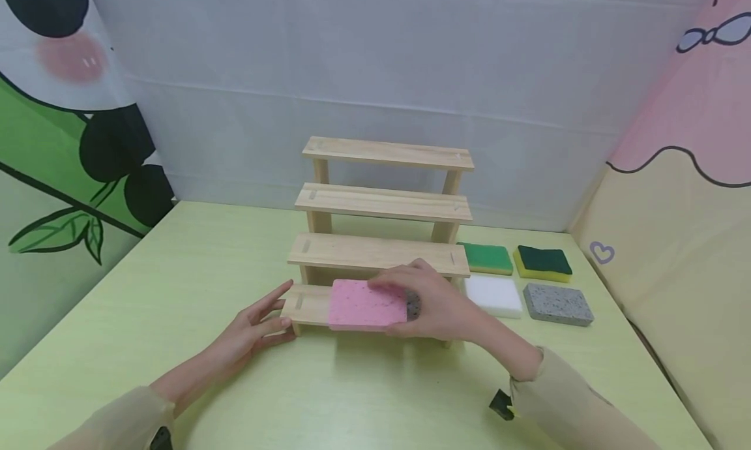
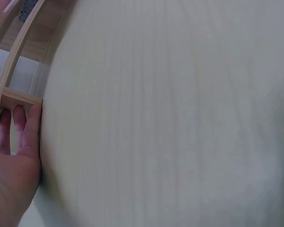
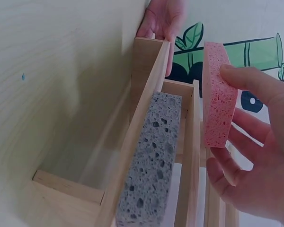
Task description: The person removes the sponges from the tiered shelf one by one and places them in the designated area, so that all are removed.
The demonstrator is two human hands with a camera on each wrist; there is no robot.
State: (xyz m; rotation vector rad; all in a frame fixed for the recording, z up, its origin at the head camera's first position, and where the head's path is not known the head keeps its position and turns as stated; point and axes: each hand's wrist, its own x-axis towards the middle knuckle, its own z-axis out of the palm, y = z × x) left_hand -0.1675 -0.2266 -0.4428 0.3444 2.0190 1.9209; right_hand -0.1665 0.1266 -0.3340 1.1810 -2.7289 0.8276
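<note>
My right hand [image 1: 440, 306] holds a pink sponge [image 1: 360, 306] between thumb and fingers, over the lowest step of a wooden stepped rack [image 1: 378, 251]. On that step lies a speckled grey sponge [image 3: 151, 156], mostly hidden behind the right hand in the head view. The right wrist view has the pink sponge raised above the step boards, its thumb on one face and fingertips on the other. At the lowest step's left end, my left hand [image 1: 252, 336] grips the board, thumb at the board and several fingers against the leg below [image 2: 21, 97].
Right of the rack lie a green sponge [image 1: 489, 259], a white sponge [image 1: 494, 296], a yellow sponge with a dark green top [image 1: 544, 263] and another grey sponge [image 1: 559, 304]. A white cloth wall [image 1: 375, 59] stands behind the pale table [image 1: 246, 398]; printed cloths flank both sides.
</note>
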